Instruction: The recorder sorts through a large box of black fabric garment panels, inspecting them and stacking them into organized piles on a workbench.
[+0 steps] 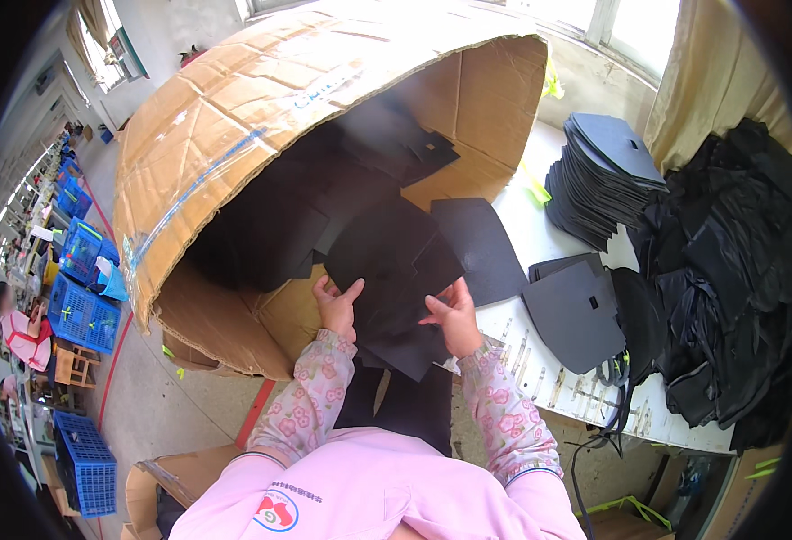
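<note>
Two hands, left [336, 309] and right [453, 317], each grip with closed fingers the near edge of a bundle of black sheets [394, 270], held at the mouth of one large cardboard box [234, 117] lying on its side; the sheet count cannot be told. More black sheets lie inside the box. On the white table [540, 378] to the right stand one fanned stack [603, 175], one low stack [576, 310] and one heap of black fabric [729, 270].

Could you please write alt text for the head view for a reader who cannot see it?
Both hands, left hand and right hand, hold a black panel at the mouth of a large cardboard box. More stacked panels lie on the white table.
</note>
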Demonstrator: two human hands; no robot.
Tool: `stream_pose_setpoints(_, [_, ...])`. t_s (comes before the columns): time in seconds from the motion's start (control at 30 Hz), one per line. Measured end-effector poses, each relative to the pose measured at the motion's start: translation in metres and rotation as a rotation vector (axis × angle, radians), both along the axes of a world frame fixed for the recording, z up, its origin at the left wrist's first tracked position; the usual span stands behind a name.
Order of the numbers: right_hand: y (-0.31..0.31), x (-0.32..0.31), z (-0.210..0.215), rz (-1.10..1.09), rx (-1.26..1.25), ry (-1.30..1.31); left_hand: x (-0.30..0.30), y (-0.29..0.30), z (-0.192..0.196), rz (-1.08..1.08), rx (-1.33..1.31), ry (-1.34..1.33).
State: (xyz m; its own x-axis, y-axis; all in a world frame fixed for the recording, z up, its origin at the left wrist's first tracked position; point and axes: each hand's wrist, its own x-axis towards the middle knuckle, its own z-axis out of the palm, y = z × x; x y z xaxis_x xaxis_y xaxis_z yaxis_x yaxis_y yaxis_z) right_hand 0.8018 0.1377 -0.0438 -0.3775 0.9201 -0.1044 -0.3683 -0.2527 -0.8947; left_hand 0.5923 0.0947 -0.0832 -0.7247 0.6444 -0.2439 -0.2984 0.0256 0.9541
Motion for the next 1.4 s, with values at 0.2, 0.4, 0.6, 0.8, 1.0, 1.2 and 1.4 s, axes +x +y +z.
stream_pose_setpoints(0.2, [-0.005, 0.004, 0.011, 0.063, 0.051, 0.028, 0.001, -0.003, 0.004, -0.036, 0.149, -0.148])
stream_pose_setpoints(0.4, [-0.001, 0.026, 0.015, 0.1, 0.139, 0.025, 0.014, -0.011, 0.031, -0.241, 0.305, -0.234])
stream_pose_setpoints(0.6, [0.025, 0.089, 0.066, 0.162, 0.039, 0.12, 0.024, -0.016, 0.096, -0.374, 0.371, 0.074])
stream_pose_setpoints(0.8, [0.026, 0.087, 0.038, 0.131, 0.151, -0.175, 0.024, -0.022, 0.075, -0.491, 0.243, 0.025])
stream_pose_setpoints(1.0, [0.09, 0.126, 0.044, 0.425, -0.048, -0.138, 0.041, -0.114, 0.047, -0.275, -0.143, -0.501])
stream_pose_setpoints(1.2, [0.123, 0.071, 0.017, 0.536, 0.449, -0.993, 0.067, -0.137, 0.029, -0.515, -0.354, -0.894])
stream_pose_setpoints(1.4, [0.121, 0.065, 0.016, 0.544, 0.447, -0.859, 0.061, -0.124, 0.023, -0.52, -0.24, -0.923])
